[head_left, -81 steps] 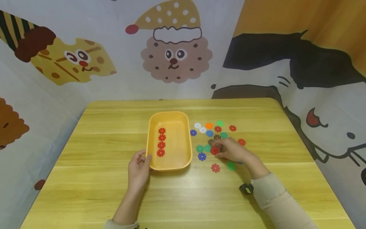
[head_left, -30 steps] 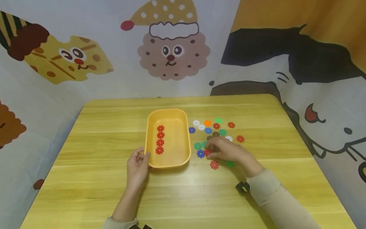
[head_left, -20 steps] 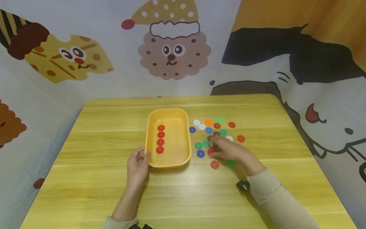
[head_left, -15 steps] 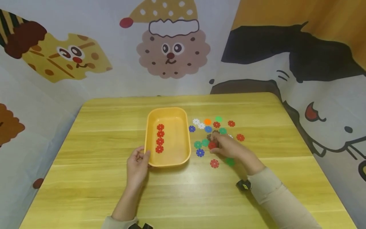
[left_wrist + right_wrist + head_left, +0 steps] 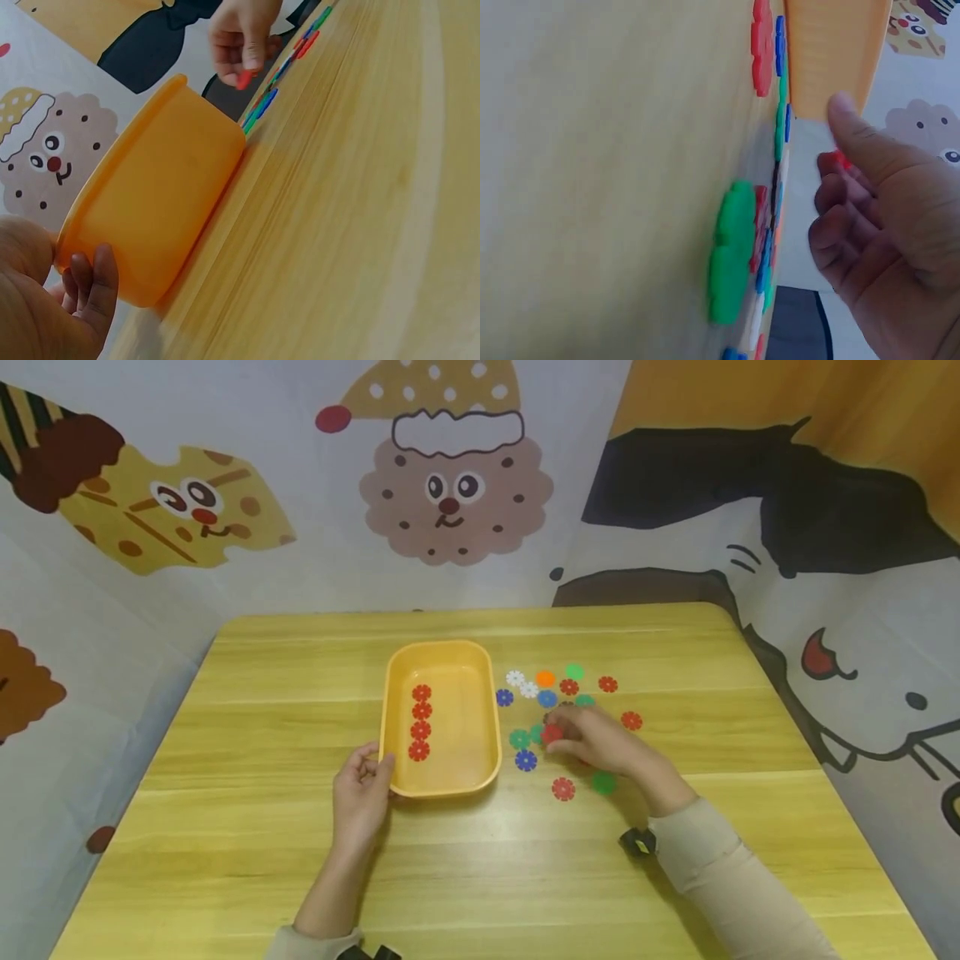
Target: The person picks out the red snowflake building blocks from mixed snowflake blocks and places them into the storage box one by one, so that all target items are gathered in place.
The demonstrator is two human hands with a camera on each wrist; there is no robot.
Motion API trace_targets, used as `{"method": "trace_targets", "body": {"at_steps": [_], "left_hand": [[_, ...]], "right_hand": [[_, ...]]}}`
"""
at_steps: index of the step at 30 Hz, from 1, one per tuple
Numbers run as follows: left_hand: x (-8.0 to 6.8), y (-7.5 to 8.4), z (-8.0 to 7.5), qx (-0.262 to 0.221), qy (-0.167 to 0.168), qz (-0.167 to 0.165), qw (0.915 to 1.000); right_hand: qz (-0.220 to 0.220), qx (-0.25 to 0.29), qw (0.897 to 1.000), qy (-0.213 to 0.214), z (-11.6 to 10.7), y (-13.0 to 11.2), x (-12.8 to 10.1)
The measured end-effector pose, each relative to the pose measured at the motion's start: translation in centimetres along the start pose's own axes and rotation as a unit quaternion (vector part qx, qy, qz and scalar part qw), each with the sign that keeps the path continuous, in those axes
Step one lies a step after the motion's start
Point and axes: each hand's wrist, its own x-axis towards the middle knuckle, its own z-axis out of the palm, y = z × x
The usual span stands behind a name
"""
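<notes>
In the head view, my left hand (image 5: 362, 797) grips the near left corner of a yellow plastic basin (image 5: 461, 727), its thumb over the rim. Inside the basin, several red snowflake discs (image 5: 420, 730) lie in a column along the left side. My right hand (image 5: 603, 743) pinches another red snowflake disc (image 5: 552, 733) between thumb and fingers. The left wrist view shows this held red disc (image 5: 244, 79) raised off the table. Beneath and around the right hand lie loose discs, among them a green disc (image 5: 520, 739) and a blue disc (image 5: 526, 761); the hand hides some.
Right of the basin are white discs (image 5: 515, 678), an orange disc (image 5: 545, 679) and red discs (image 5: 632, 721). Closer to me lie a pinkish-red disc (image 5: 563, 789) and a green disc (image 5: 603, 782). The wooden table (image 5: 262, 710) meets a cartoon-printed cloth (image 5: 457, 585) at the back.
My right hand has shifted about slightly among the loose discs and risen a little with the red snowflake disc. The left hand stays on the basin. The column of red discs is unchanged.
</notes>
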Motion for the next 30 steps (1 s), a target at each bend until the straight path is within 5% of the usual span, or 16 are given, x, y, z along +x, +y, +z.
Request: {"method": "trace_targets", "body": {"at_steps": [13,30], "left_hand": [[0.0,-0.1,0.1,-0.004,-0.001,-0.001,1.0],[-0.1,0.0,0.0,0.001,0.003,0.007,1.0]], "right_hand": [[-0.032,0.029,0.996,0.081,-0.2,-2.7,1.8],[-0.067,0.05,0.994,0.071,1.0,-6.2,4.4]]}}
